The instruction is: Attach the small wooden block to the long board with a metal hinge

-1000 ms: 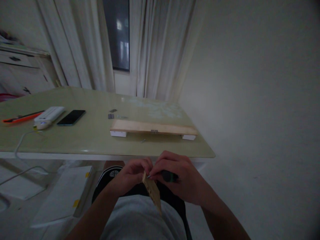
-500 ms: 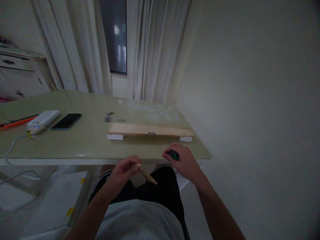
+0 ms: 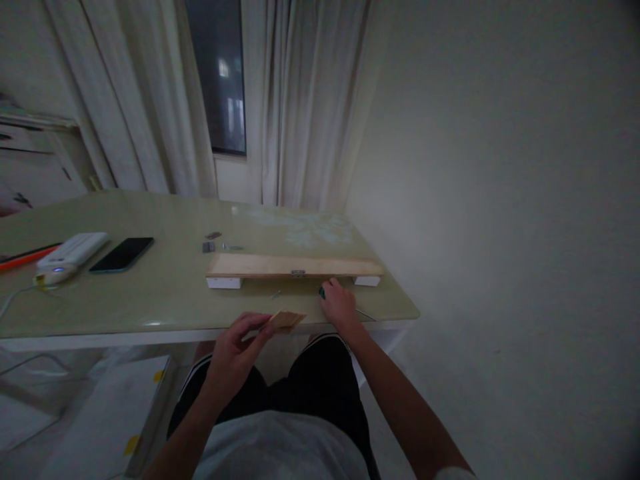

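My left hand [image 3: 245, 340] is closed on one end of a small thin wooden piece [image 3: 289, 321], just past the table's front edge. My right hand [image 3: 337, 303] is at the tabletop, with its fingers closed on the dark green handle of a screwdriver [image 3: 366, 314]. The thin metal shaft points right, and the fingers hide part of the handle. In front of my hands a long wooden board [image 3: 270, 265] rests on two white blocks [image 3: 224, 283]. A small metal hinge [image 3: 298, 272] is at the middle of the board's near edge. A small screw [image 3: 276, 294] lies before the board.
Beyond the board are small metal hinges [image 3: 209, 247] and screws [image 3: 233, 247]. To the left lie a black phone [image 3: 123, 255], a white power bank [image 3: 74, 257] with a cable and an orange tool [image 3: 30, 257]. A wall [image 3: 480, 200] borders the table [image 3: 170, 300] on the right.
My right hand has moved forward and down to the tabletop with the screwdriver. My left hand has raised and turned the wooden piece, so its flat face shows. The view has shifted slightly.
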{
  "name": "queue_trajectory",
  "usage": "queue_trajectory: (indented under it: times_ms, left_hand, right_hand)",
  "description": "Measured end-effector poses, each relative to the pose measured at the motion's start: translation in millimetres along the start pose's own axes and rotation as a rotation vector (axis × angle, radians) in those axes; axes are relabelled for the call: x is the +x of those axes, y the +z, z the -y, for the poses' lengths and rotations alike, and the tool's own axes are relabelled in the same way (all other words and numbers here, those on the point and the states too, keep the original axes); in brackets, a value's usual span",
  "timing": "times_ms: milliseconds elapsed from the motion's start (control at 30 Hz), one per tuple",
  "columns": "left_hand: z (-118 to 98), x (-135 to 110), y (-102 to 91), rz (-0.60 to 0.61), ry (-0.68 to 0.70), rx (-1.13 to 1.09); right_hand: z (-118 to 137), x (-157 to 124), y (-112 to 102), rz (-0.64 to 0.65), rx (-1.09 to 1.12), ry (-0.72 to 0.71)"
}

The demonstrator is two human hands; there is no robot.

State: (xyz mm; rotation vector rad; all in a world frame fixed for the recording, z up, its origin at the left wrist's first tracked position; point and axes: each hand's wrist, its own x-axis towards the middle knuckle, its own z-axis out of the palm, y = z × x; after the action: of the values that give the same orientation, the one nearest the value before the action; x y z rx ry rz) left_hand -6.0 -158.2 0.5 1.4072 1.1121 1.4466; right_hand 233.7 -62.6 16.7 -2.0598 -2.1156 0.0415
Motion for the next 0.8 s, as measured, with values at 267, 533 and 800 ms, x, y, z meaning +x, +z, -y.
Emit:
queue_trajectory:
  times_ms: [267,533,800]
  left_hand:
    - [-15.1,-9.5,9.6,-0.078,0.296,0.26]
    - [-24.5,-18.9,15.8,-0.024,0.554,0.339]
    - [-32.3,-19.1,10.7,0.036,0.552,0.287]
  right_hand:
    - [-4.8,-60.0,-45.3,-0.091,0.33,-0.335]
    - [3.0,-91.1,-44.0,-0.314,0.882,-0.616]
    - [6.3,-102.0,-47.0,-0.297,1.068,-0.606]
